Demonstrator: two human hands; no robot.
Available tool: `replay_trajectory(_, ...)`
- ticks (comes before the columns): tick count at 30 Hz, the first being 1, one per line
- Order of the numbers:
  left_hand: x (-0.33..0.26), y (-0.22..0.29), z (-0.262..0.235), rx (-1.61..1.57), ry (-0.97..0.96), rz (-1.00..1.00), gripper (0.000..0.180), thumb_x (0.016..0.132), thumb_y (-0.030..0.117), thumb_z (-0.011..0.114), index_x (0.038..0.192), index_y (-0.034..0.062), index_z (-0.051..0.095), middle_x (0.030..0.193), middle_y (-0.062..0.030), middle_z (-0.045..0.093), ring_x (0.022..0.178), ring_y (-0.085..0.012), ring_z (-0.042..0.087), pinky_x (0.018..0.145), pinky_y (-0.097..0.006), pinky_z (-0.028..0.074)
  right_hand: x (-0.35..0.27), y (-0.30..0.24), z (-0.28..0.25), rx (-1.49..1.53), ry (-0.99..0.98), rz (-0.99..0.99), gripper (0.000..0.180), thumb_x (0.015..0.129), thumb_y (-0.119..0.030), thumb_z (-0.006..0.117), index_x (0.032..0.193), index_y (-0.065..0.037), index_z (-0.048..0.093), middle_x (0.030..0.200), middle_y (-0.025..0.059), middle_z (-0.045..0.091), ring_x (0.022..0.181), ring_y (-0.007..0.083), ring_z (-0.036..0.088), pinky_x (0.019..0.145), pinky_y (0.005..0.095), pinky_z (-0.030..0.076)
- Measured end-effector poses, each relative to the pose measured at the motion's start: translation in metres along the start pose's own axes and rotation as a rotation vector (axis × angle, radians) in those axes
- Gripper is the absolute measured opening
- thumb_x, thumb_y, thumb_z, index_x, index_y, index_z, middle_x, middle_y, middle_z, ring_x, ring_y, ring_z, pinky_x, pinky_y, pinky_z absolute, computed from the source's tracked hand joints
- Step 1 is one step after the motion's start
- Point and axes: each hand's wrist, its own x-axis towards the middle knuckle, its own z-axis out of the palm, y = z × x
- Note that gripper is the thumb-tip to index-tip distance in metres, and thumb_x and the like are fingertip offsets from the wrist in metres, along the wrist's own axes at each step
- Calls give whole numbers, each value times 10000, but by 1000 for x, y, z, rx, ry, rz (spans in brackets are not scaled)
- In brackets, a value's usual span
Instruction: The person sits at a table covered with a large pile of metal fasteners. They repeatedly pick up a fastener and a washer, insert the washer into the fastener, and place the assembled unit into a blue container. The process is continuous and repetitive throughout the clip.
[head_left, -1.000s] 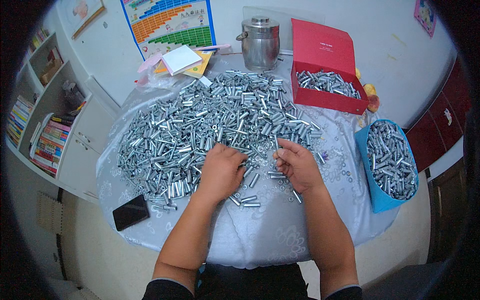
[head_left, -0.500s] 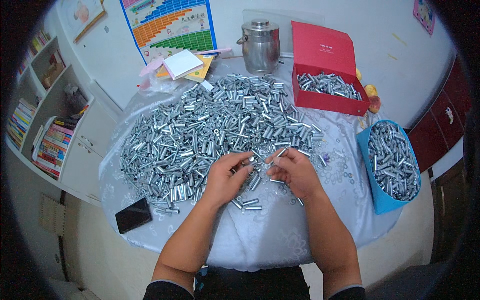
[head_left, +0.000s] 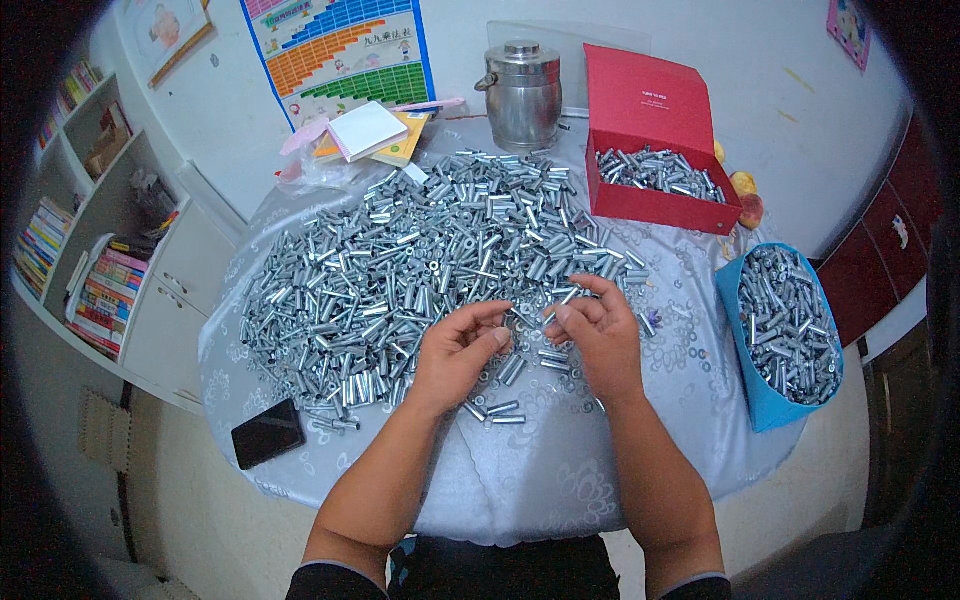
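A round counter (head_left: 640,440) under a pale patterned cloth carries a wide heap of short silver metal sleeves (head_left: 420,270). At the far edge stand a steel lidded pot (head_left: 522,95), a red box (head_left: 655,150) with its lid raised and more sleeves inside, and a stack of notepads (head_left: 368,132). A blue bin (head_left: 778,335) filled with sleeves sits at the right edge, and a black phone (head_left: 267,433) lies near the left front edge. Loose sleeves lie scattered on the cloth directly under and in front of both hands. The left hand (head_left: 455,355) and the right hand (head_left: 595,335) meet just above the near edge of the heap, fingertips almost touching. The left-hand fingers (head_left: 490,318) are curled together, thumb toward forefinger; the right-hand fingers (head_left: 590,300) are pinched on a small silver piece (head_left: 563,296), which shows only partly above the fingertips. Whether the left hand holds anything cannot be told. The counter's near edge is hidden by the forearms.
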Motion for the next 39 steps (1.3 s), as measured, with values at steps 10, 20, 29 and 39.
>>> replay_trajectory(10,2,5,4,-430,100,-233,279,903,55,597,1176,3,562,998,-133,668,927,-247,680,786,-342,584,-1,-1,0,12,36,-4,216,870,-24,642,1050,45,543,923,159,679,764,188,678,654,265,550)
replay_trajectory(20,3,-2,-2,-599,114,-253,156,926,80,582,1072,25,571,1012,-139,669,952,-244,681,774,-325,598,0,5,-1,67,-9,-33,182,864,-7,643,1017,47,560,904,160,679,783,205,688,666,273,560)
replay_trajectory(29,3,-4,-1,-574,88,-250,165,898,49,599,1060,25,576,1045,-156,663,954,-250,680,776,-335,599,0,5,-1,75,-16,-55,183,864,-12,648,1013,46,561,903,159,677,789,209,689,672,279,562)
replay_trajectory(39,1,-1,7,-563,66,-233,178,878,16,611,1046,46,560,1072,-161,657,991,-264,666,825,-359,585,-1,8,1,35,11,-53,159,857,-7,657,988,40,581,888,142,675,772,188,679,682,275,561)
